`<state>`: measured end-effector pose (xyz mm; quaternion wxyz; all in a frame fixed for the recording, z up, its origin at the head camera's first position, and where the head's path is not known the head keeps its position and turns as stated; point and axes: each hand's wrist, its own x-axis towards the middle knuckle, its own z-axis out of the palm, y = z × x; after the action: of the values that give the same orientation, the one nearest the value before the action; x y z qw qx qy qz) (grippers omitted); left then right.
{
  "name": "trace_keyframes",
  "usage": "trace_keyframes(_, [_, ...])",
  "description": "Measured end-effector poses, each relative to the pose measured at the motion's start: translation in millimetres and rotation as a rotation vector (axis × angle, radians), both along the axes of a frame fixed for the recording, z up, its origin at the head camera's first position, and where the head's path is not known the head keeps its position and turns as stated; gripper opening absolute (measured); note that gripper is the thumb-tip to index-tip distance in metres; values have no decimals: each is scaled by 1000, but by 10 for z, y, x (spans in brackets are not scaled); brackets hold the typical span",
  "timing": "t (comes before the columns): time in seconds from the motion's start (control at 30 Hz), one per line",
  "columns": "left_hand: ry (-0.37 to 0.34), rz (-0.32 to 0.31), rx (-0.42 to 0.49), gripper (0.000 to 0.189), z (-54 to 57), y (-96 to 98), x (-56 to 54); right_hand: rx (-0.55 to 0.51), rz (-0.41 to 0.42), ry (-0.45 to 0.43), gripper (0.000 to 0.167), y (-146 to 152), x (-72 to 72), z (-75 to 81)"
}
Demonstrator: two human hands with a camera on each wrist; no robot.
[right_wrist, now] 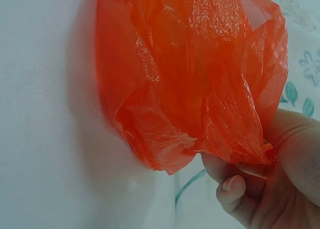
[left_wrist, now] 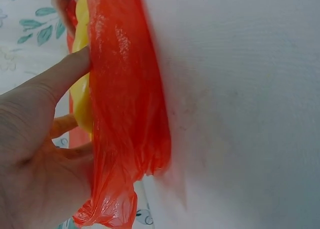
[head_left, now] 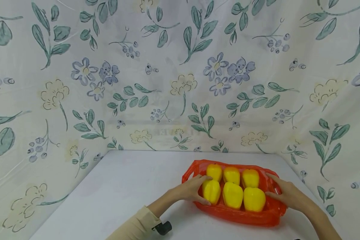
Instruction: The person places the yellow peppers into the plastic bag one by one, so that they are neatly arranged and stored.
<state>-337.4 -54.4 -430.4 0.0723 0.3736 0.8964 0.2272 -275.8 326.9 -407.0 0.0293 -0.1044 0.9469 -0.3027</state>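
Note:
Several yellow bell peppers (head_left: 233,195) sit in two rows inside an opened red plastic bag (head_left: 240,218) on the table. My left hand (head_left: 192,189) is at the bag's left end, spread round the front-left bell pepper (head_left: 211,192); its thumb lies in front and its fingers behind. In the left wrist view the thumb (left_wrist: 70,71) reaches the bag's rim beside the yellow surface. At the other end, my right hand (head_left: 289,195) holds the bag's edge. Crumpled film (right_wrist: 235,124) lies between its thumb and fingers in the right wrist view.
The white table (head_left: 123,180) extends left of the bag and behind it. A floral curtain (head_left: 168,100) hangs round its back and sides. A black device (head_left: 163,228) is strapped at the left wrist.

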Motion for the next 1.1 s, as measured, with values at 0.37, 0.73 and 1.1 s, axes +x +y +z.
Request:
trace_keyframes(0.37, [-49,-42,212,70,308,-311,187,8,10,5,86,8,-6,38])
trace_keyframes(0.73, [-15,105,297,65,599,-1030,212,-27,-15,-32,87,2,14,202])
trace_keyframes(1.1, [130,273,174,68,671,-1625,161,116,-75,21,92,127,4,468])
